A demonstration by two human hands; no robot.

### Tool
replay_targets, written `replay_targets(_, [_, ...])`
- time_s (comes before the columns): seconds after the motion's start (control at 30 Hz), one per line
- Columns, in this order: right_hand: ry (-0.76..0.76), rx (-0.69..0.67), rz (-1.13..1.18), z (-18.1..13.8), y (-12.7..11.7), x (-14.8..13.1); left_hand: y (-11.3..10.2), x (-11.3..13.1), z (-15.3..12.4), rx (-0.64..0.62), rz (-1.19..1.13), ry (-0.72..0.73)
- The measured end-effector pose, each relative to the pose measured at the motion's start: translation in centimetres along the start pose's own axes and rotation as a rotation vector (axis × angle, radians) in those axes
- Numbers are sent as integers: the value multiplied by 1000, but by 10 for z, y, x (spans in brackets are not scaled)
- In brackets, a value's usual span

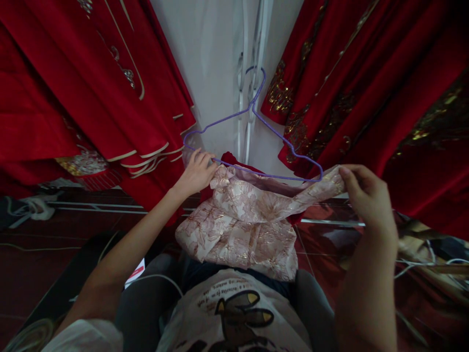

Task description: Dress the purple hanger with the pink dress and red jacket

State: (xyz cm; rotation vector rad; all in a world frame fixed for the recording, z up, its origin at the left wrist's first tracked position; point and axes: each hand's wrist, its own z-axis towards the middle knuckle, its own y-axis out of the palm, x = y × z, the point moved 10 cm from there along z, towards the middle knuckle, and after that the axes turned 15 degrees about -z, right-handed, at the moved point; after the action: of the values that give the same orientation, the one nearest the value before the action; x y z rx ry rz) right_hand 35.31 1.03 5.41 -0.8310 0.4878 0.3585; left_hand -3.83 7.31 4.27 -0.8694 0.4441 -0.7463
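Note:
A purple wire hanger [237,114] stands upright before me, its hook at the white panels. Below it, a pale pink brocade garment [252,239] with a gold leaf pattern lies bunched over my lap. My left hand [200,172] is closed at the hanger's lower left corner, where the garment's edge meets the bar; its fingertips are partly hidden. With thumb and fingers pinched, my right hand [366,193] grips a strip of the garment stretched out past the hanger's right corner. The lower bar crosses the garment's opening.
Red garments with trim [146,98] hang on the left. More red garments with gold sequins [330,107] hang on the right. White panels [216,63] stand between them. Low metal rails [98,207] run near the tiled floor, and cords and a bundle [421,249] lie at right.

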Motion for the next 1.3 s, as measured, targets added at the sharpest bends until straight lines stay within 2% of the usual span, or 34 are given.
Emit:
replay_targets(0.33, [-17, 55, -39, -1, -7, -13, -2, 6, -1, -24, 131, 25])
replay_targets(0.5, [-2, 131, -187, 4, -12, -21, -1, 9, 0, -18, 87, 45])
replay_targets(0.7, [20, 43, -305, 2, -15, 4, -10, -8, 1, 5, 66, -4])
replay_targets(0.83, [73, 46, -362, -1, -21, 18, -12, -13, -1, 10, 10, -9])
replay_targets(1.1, [8, 73, -176, 0, -11, -6, -8, -8, 0, 3, -21, -7])
replay_targets(1.3, [34, 32, -270, -1, -8, -1, -8, -10, 0, 3, 27, 5])
